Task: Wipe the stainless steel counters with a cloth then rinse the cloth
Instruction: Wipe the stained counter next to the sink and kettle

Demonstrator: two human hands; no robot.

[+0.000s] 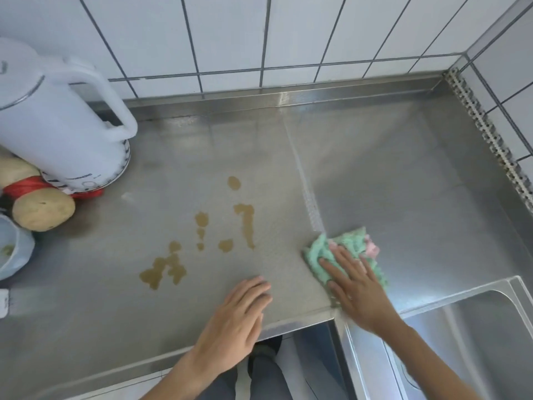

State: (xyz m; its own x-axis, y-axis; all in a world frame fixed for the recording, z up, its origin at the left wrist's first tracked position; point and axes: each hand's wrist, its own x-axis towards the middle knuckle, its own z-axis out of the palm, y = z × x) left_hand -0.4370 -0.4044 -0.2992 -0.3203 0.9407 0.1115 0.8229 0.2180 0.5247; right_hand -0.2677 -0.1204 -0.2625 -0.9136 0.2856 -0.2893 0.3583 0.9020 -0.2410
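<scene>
A stainless steel counter (389, 174) fills the view. Several brown spill patches (245, 220) lie on its left-centre part. A crumpled green and pink cloth (350, 243) rests on the counter to the right of the spill, near the front edge. My right hand (354, 287) lies flat on the cloth with fingers spread, pressing it down. My left hand (239, 319) rests palm-down on the counter near the front edge, holding nothing, below the spill.
A white electric kettle (57, 119) stands at the back left, with a twine-wrapped spool (37, 203) and a pale bowl (11, 249) in front of it. A sink basin (473, 327) sits at the lower right. White tiled walls (230, 33) border the back and right.
</scene>
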